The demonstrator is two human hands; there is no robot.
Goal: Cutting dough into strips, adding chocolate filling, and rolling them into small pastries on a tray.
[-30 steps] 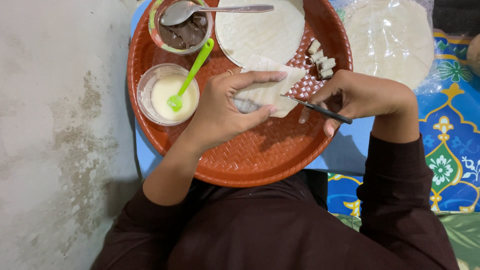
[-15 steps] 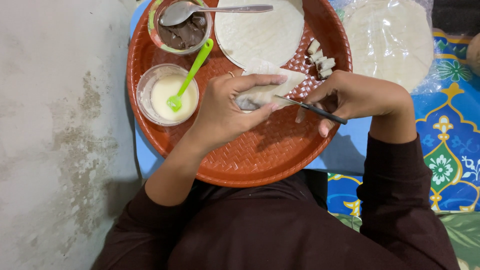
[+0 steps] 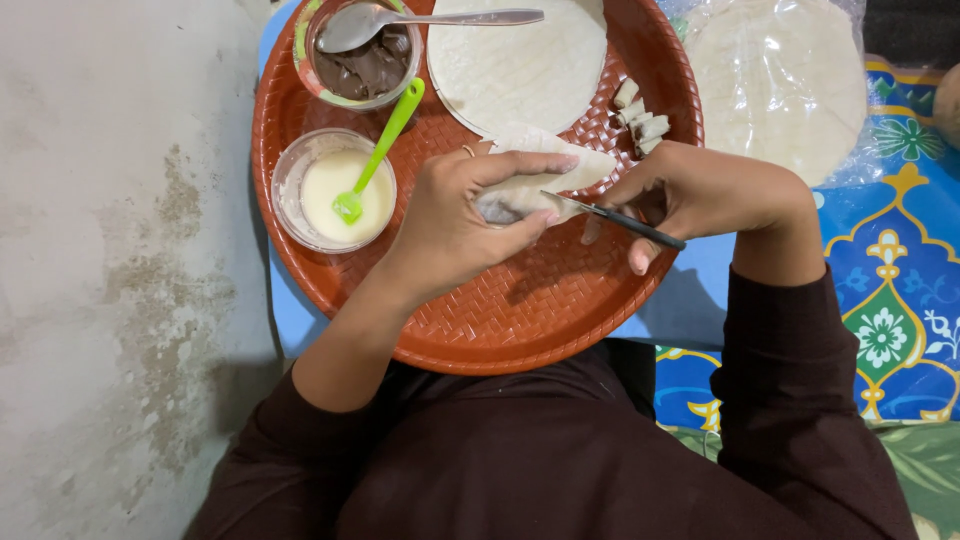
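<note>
Left hand (image 3: 450,225) grips pale rolled wrapper (image 3: 540,180); right hand (image 3: 690,190) holds thin knife (image 3: 615,218) over woven tray (image 3: 520,310)

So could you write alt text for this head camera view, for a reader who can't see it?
Seen from above, a person's left hand holds a folded pale wrapper over a round woven red tray, while the right hand holds a thin dark knife against it. The tray also carries a bowl of brown paste, a bowl of white liquid and a flat round wrapper.

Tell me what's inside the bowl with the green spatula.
The clear bowl holds a pale cream liquid, with the green spatula standing in it. The liquid hides the spatula's tip and the bowl's bottom.
</note>
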